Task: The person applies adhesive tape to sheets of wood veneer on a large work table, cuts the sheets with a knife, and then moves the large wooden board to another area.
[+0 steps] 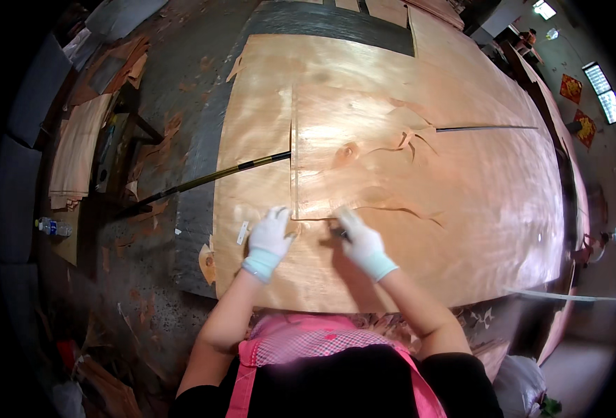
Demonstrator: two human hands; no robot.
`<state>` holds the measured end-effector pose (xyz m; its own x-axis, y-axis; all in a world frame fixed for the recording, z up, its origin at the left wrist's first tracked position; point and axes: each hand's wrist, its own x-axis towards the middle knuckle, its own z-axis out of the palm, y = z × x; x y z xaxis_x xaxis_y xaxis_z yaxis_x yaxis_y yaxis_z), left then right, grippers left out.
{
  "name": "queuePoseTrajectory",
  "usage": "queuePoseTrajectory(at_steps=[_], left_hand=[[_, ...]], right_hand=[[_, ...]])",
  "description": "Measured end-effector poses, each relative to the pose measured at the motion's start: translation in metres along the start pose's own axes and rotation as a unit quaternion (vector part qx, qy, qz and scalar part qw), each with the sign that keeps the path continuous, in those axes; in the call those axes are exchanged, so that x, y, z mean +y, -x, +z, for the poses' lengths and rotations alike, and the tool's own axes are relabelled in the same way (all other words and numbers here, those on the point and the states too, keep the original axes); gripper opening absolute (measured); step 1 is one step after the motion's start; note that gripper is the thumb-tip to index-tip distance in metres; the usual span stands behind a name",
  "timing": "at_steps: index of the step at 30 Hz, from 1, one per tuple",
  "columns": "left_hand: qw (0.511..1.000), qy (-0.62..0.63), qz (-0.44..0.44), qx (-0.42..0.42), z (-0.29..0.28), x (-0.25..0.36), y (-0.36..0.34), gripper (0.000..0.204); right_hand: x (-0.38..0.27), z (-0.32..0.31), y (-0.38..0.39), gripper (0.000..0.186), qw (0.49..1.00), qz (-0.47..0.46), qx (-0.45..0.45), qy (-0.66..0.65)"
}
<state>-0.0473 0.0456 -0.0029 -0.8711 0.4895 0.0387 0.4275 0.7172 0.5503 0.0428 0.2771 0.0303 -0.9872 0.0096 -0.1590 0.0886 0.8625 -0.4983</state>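
Note:
A large sheet of pale wood veneer (pixel 405 268) lies before me, with a smaller veneer piece (pixel 322 181) on top whose left edge runs straight. My left hand (pixel 269 237), in a white glove, rests on the sheet by that piece's lower left corner, fingers stretched out. Close to the piece's lower edge is my right hand (pixel 361 242), also gloved, fingers closed around a small dark tool (pixel 338 231). Most of the tool is hidden, so its kind does not show. Cracks (pixel 404 210) and torn, curling slits (pixel 407 139) run through the veneer to the right.
A black-and-yellow striped stick (pixel 238 168) reaches in from the left, and a thin dark rod (pixel 485 128) lies at the right. A white label (pixel 242 233) sits left of my left hand. Stacked veneer (pixel 78 150) and a plastic bottle (pixel 53 226) stand far left; scraps litter the floor.

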Motion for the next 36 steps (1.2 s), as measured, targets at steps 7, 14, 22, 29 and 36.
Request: queuePoseTrajectory(at_steps=[7, 14, 22, 29, 36], left_hand=[[0.994, -0.045, 0.087, 0.041, 0.006, 0.014, -0.07, 0.022], [0.987, -0.055, 0.123, 0.087, -0.02, 0.013, -0.051, 0.014], [0.961, 0.126, -0.195, 0.149, 0.019, 0.036, -0.034, 0.028], [0.985, 0.051, -0.16, 0.048, 0.07, 0.029, -0.036, 0.035], [0.992, 0.031, -0.125, 0.001, 0.073, 0.045, -0.032, 0.046]], right_hand=[[0.086, -0.035, -0.029, 0.042, 0.984, 0.116, 0.033, 0.133], [0.084, -0.049, -0.024, 0.026, 0.982, -0.053, 0.124, 0.133], [0.104, -0.027, -0.011, 0.025, 0.971, -0.034, -0.021, 0.237], [0.105, -0.027, -0.005, 0.025, 0.974, -0.041, 0.008, 0.223], [0.091, -0.054, 0.031, 0.058, 0.995, -0.03, 0.024, 0.087]])
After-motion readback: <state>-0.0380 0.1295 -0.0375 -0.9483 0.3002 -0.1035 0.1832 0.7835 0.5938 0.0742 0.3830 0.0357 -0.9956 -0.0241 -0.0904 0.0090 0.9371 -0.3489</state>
